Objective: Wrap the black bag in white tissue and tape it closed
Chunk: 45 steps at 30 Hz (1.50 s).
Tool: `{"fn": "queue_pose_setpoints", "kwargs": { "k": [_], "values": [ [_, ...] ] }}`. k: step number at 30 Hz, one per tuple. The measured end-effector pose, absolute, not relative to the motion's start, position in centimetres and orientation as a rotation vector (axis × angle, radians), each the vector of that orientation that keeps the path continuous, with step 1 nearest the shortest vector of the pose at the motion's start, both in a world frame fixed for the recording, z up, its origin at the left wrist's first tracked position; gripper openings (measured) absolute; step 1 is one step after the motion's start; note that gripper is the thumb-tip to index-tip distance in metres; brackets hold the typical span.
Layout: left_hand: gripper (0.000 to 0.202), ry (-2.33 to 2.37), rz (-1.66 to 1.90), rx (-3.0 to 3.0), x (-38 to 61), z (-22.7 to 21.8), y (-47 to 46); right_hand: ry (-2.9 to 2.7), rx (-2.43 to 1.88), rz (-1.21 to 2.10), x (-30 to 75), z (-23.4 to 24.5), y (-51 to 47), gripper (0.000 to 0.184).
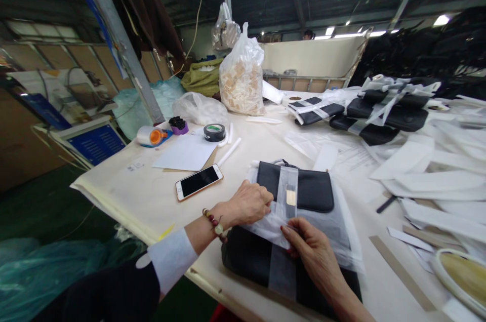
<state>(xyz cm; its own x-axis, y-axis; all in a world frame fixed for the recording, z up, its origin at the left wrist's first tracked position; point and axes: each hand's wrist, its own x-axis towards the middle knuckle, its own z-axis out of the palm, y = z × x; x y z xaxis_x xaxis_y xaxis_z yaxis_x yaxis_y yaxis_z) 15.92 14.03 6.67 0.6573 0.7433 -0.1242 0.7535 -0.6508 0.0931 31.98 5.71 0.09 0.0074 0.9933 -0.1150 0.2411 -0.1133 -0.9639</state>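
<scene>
A black wallet-like pouch point(315, 189) lies on the work table just beyond my hands. A translucent white strip point(285, 185) crosses it, with a small gold-coloured patch point(290, 197) on it. Thin translucent wrapping sheet point(343, 220) spreads around and below the pouch. My right hand point(309, 248) pinches the near edge of this sheet between thumb and fingers. Closed beside the strip, my left hand point(251, 203) rests at the sheet's left part; what its fingertips grip is hidden. Nearest me lies a larger black bag point(243, 258), also banded by a translucent strip, partly under the sheet.
Left of my hands are a phone point(199, 182), white card point(186, 152), black tape roll point(214, 132) and tape dispenser point(152, 136). Wrapped black bags point(391, 112) are stacked at the back right. White paper pieces point(444, 185) cover the right side. A filled plastic bag point(242, 79) stands behind.
</scene>
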Motion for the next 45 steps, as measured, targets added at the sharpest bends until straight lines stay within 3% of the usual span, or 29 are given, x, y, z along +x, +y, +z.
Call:
{"fn": "queue_pose_setpoints", "kwargs": {
  "k": [4, 13, 32, 39, 45],
  "values": [
    [0.009, 1.252, -0.099, 2.742, 15.4, 6.0, 14.4, -1.353, -1.516, 1.104, 32.2, 0.7, 5.4, 0.032],
    [0.016, 1.194, -0.073, 2.743, 14.6, 5.7, 14.4, -1.654, -1.637, 0.526, 32.7, 3.9, 5.0, 0.030],
    [0.013, 1.151, 0.117, 2.776, 14.3, 3.7, 12.1, -1.801, -1.696, 0.413, 34.5, 1.3, 6.1, 0.030],
    [0.020, 1.233, 0.574, 2.991, 14.3, 2.9, 9.9, -1.855, -1.578, 0.291, 34.8, 1.1, 5.6, 0.032],
    [0.022, 1.219, 0.592, 2.979, 14.4, 2.7, 9.7, -1.857, -1.678, 0.310, 34.8, 0.8, 5.8, 0.029]
  ]
}}
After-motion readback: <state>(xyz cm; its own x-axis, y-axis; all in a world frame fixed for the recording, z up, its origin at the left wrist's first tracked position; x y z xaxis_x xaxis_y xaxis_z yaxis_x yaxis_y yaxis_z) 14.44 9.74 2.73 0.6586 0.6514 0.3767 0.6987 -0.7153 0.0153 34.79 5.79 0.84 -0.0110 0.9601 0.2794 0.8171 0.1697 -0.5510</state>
